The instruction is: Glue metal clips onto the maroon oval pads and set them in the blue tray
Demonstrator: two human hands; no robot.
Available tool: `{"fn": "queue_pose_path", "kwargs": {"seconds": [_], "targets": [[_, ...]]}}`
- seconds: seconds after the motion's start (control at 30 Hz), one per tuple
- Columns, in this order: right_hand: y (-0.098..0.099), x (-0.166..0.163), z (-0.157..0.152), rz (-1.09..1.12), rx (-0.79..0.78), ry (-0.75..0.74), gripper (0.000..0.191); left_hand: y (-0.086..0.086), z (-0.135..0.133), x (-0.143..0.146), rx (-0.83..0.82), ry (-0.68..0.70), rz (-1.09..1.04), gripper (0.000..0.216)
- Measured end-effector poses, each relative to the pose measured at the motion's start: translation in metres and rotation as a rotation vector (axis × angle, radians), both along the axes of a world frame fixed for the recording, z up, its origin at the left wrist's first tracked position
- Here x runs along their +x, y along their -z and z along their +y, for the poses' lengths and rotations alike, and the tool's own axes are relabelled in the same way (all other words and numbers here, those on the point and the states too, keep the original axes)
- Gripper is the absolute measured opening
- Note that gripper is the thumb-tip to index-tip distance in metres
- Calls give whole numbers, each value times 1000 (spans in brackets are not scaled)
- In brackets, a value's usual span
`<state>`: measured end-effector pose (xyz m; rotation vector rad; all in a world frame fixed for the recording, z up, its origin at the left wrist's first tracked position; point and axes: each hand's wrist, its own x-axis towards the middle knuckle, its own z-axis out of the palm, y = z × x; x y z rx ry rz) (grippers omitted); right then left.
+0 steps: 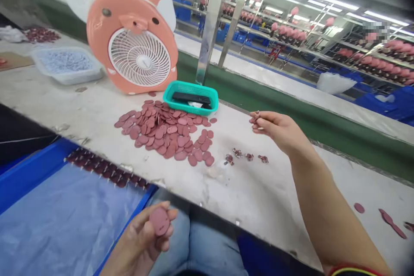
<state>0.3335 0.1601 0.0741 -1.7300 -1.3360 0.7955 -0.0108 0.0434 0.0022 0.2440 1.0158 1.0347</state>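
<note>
Over my lap, below the table's front edge, my left hand [142,235] grips an oval maroon disc [159,221] with two small slots. Above the table at the right, my right hand [278,129] pinches a small dark red and metallic piece [254,118], partly hidden by the fingers. Several similar small metallic pieces [249,157] lie on the table below and left of that hand. A large heap of flat maroon discs [164,131] spreads across the middle of the table.
Behind the heap stand a green basket [211,95] holding a black object and a pig-shaped fan [97,34]. A plastic tub [67,78] is at the left. A blue bin [64,224] with rows of dark pieces sits below the edge. Loose discs [359,208] lie far right.
</note>
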Motion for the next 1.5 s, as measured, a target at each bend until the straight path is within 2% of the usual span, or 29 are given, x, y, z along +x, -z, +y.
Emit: {"fn": "queue_pose_path", "kwargs": {"seconds": [0.03,0.1,0.17,0.23,0.3,0.4,0.5,0.7,0.97,1.5], "targets": [[-2,-19,-27,47,31,-69,13,-8,-4,3,-9,28,-7,42],[-3,-60,-77,252,140,-331,11,-19,-13,5,-36,83,-7,44],[0,-99,-116,382,162,-475,13,-23,-21,5,-48,136,-8,44],[6,-128,-139,384,208,-528,18,-22,-27,5,-30,196,-23,45],[13,-144,-149,331,253,-529,18,-18,-31,3,20,260,-54,45],[20,-151,-153,258,282,-534,17,-11,-35,1,99,333,-94,39],[20,-151,-153,181,293,-555,14,-8,-35,1,130,347,-108,35],[14,-150,-154,75,325,-586,12,-14,-35,4,110,345,-127,33],[9,-147,-150,-6,358,-666,12,-10,-36,5,86,367,-149,34],[14,-148,-150,-84,468,-731,18,-8,-36,3,42,366,-174,33]]}}
